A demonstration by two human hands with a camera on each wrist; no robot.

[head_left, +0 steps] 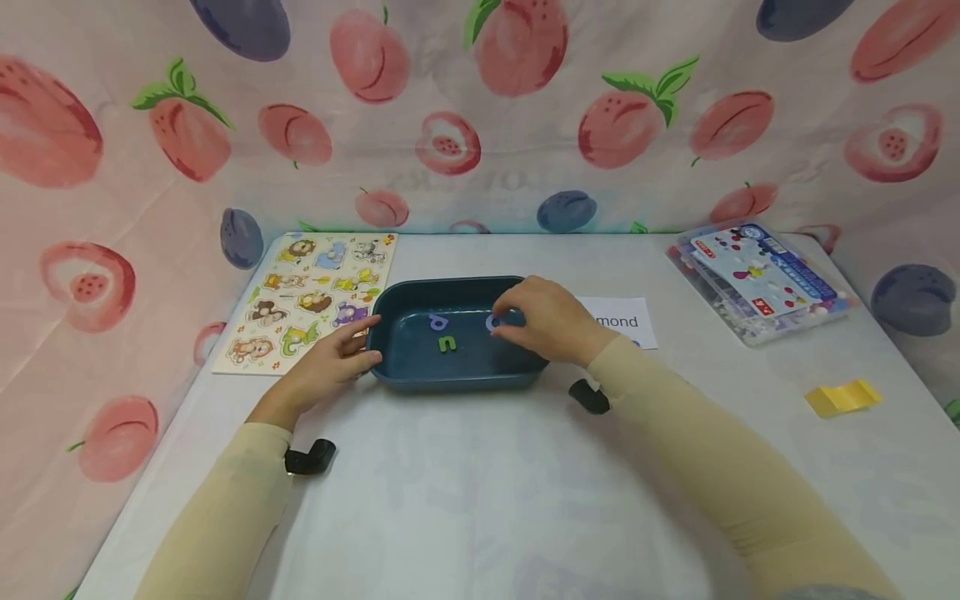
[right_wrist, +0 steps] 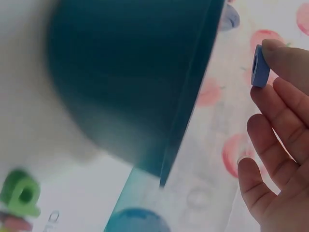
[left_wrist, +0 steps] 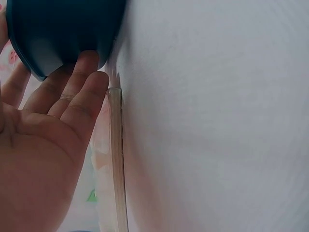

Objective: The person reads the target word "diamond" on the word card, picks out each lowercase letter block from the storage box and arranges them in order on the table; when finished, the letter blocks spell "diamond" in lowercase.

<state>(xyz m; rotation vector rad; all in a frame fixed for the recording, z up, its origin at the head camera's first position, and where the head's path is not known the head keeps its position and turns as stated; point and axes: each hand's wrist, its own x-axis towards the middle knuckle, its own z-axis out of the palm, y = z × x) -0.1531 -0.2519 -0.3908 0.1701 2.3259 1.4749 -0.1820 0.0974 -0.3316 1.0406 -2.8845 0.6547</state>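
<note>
A blue letter (right_wrist: pixel 262 72) is pinched between the thumb and index finger of the right hand (head_left: pixel 555 321), and is held above the right part of a dark teal tray (head_left: pixel 487 364); because it is seen nearly edge-on from the wrist, which letter it is cannot be told for certain. The tray's left end is touched by the left hand (head_left: pixel 322 371), whose fingers are laid loosely extended against the outer wall. On the tray's floor, a purple letter (head_left: pixel 438 322) and a green letter (head_left: pixel 447 343) are seen close together.

A white card (head_left: pixel 618 317) is partly covered by the right hand, with "mond" left readable. On the white-covered counter (head_left: pixel 450 483), an animal puzzle board (head_left: pixel 315 302) is placed at the left, and a clear plastic box (head_left: pixel 761 279) and a yellow strip (head_left: pixel 843 398) at the right.
</note>
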